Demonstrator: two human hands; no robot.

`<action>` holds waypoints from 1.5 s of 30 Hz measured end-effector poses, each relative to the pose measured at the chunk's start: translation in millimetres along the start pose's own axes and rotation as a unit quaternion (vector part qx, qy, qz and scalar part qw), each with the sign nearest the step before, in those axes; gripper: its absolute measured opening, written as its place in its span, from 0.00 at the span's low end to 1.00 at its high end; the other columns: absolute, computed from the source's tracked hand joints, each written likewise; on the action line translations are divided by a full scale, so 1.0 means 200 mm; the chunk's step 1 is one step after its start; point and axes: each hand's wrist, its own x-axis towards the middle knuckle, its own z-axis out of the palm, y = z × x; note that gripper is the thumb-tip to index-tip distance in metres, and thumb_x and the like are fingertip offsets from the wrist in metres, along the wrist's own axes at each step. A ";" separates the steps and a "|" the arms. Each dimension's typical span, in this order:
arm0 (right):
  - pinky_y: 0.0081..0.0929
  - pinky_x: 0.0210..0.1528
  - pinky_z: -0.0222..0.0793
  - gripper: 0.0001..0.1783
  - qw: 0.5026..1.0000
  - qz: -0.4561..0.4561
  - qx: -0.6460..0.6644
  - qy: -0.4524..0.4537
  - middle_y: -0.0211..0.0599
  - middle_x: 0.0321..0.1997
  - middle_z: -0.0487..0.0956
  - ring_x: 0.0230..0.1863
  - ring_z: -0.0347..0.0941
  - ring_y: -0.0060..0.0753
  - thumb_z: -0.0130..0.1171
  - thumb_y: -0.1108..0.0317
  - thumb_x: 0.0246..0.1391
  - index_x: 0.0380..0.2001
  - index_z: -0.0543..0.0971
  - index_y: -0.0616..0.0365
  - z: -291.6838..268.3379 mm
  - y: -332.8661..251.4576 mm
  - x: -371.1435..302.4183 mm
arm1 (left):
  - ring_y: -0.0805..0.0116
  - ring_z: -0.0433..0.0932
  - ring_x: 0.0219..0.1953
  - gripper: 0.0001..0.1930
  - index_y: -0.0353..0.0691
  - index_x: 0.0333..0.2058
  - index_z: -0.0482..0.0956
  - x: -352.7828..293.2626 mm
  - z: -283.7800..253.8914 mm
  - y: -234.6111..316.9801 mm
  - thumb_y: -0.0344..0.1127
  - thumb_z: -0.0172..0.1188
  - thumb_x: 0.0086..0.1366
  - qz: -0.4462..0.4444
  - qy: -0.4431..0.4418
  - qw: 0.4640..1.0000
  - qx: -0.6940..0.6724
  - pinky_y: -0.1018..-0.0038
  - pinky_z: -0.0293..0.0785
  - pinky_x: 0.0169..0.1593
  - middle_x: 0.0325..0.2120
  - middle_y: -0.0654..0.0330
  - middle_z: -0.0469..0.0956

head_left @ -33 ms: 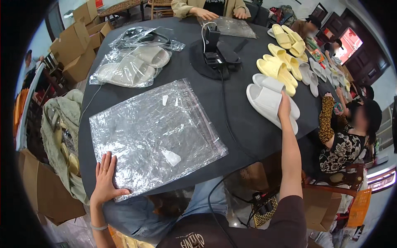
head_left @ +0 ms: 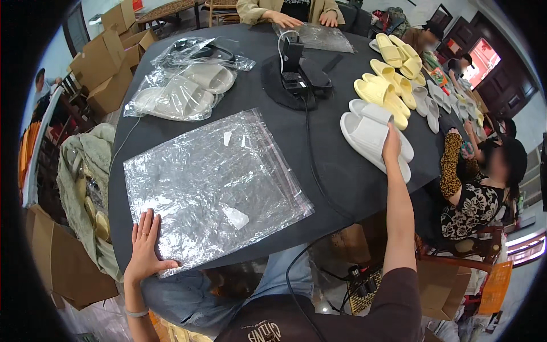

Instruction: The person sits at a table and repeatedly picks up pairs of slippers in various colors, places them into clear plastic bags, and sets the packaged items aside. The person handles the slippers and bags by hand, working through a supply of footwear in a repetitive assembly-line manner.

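Note:
My left hand [head_left: 146,246] lies flat at the near left corner of a large clear plastic bag [head_left: 196,176], fingers stretched and thumb out along its near edge. The bag is spread flat on the dark table, with white patches on it. Out to the right, my right hand [head_left: 392,143] grips a pair of pale grey slippers [head_left: 364,137] resting on the table. One slipper partly overlaps the other. My fingertips are partly hidden behind them. Yellow slippers [head_left: 380,98] stand just beyond this pair.
Bagged slippers [head_left: 176,97] lie at the far left. A black device with a cable [head_left: 293,80] sits mid-table, its cord running toward me. Opposite, a person's hands [head_left: 285,20] touch another clear bag [head_left: 325,37]. More grey slippers [head_left: 426,105] and people are at right; cardboard boxes [head_left: 71,262] at left.

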 end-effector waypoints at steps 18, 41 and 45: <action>0.28 0.54 0.64 0.34 0.954 -0.029 0.294 -0.060 0.47 0.59 0.68 0.58 0.66 0.37 0.54 0.72 0.46 0.60 0.63 0.65 0.01 0.38 0.45 | 0.54 0.40 0.70 0.59 0.38 0.65 0.52 -0.04 0.02 -0.05 0.70 0.64 0.41 0.031 0.071 0.993 -0.092 0.53 0.36 0.68 0.67 0.52 0.46; 0.45 0.52 0.62 0.20 0.840 -0.435 0.240 -0.218 0.36 0.52 0.73 0.51 0.68 0.48 0.53 0.53 0.56 0.50 0.76 0.47 0.16 -2.17 -1.10 | 0.52 0.38 0.70 0.63 0.41 0.66 0.47 -0.06 0.00 -0.16 0.71 0.66 0.37 0.054 0.057 0.995 -0.062 0.47 0.34 0.66 0.68 0.51 0.42; 0.47 0.52 0.60 0.21 0.842 -0.467 0.214 -0.166 0.33 0.51 0.71 0.52 0.66 0.47 0.54 0.51 0.54 0.50 0.76 0.43 0.22 -2.17 -1.14 | 0.53 0.38 0.70 0.63 0.41 0.66 0.48 -0.10 0.05 -0.18 0.72 0.64 0.37 0.051 0.089 0.993 -0.066 0.46 0.32 0.66 0.68 0.52 0.43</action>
